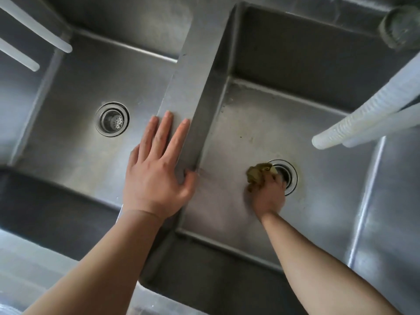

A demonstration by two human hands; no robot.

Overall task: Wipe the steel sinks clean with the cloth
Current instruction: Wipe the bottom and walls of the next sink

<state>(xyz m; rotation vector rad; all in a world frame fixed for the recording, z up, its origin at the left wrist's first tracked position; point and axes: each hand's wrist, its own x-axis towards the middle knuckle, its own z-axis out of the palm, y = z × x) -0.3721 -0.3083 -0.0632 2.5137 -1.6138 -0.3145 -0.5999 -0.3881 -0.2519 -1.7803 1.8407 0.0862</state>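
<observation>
Left hand [156, 176] flat, fingers straight, palm on the divider [195, 71] between the two sinks. Right hand [269, 194] down in right sink [318, 189], gripping bunched olive cloth [258, 172] on the floor, touching drain [289, 176] rim. Left sink [75, 155] drain [112, 118] uncovered.

1 head view, close above, perhaps tilted, facing down into sinks [318, 133].

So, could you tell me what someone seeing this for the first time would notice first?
Probably the left hand lying flat with straight fingers on the steel divider between the two sinks. Next, the right hand down in the right sink, gripping a crumpled olive cloth at the drain. White ribbed hoses hang in from the right.
</observation>
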